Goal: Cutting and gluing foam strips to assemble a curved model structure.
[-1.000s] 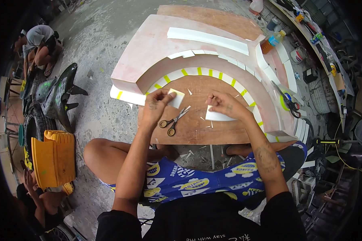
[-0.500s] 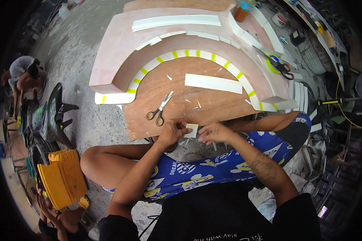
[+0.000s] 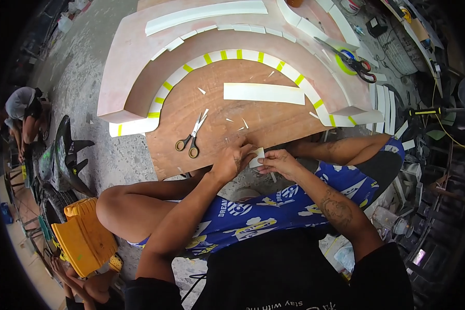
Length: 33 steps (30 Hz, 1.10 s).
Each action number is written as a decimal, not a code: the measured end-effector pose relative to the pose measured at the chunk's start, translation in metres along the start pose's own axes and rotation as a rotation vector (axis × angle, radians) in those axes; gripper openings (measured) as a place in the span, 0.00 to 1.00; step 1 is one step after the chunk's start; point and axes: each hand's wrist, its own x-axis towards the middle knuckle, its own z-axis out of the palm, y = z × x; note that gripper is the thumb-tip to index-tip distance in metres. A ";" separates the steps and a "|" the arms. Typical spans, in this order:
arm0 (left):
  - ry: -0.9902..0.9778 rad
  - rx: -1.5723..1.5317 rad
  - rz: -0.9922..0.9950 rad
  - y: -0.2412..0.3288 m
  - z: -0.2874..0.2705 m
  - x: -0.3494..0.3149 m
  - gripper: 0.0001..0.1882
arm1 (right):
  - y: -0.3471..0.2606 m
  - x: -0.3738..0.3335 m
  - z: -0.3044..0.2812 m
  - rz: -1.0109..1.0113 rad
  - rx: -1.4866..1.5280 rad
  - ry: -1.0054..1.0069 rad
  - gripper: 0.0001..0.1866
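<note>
Between my two hands is a small pale rectangular piece of card (image 3: 257,157). My left hand (image 3: 235,160) grips it from one side, fingers closed. On its other side, my right hand (image 3: 280,164) pinches its lower right edge. Small scissors (image 3: 192,138) with dark handles lie partly spread on the brown wooden board (image 3: 191,111), left of my left hand. A long white strip (image 3: 264,93) rests on the board, among small white scraps. Behind it curves a pinkish arch-shaped form (image 3: 155,77), edged in white pieces with yellow tape marks.
Larger scissors (image 3: 354,64) and a roll of green tape (image 3: 344,63) sit on the form's right side. White strips (image 3: 386,111) lie on the floor at right. A yellow plastic crate (image 3: 82,237) stands at left, near a motorbike part (image 3: 67,155). Other people are at the left.
My right hand has come in to the card and now pinches it, where before it was apart. The card has tilted. The whole view has shifted, with the board sitting a little further left and up.
</note>
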 end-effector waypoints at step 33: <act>-0.073 0.300 0.210 -0.017 0.016 -0.001 0.13 | -0.009 0.005 -0.003 0.001 -0.005 0.064 0.14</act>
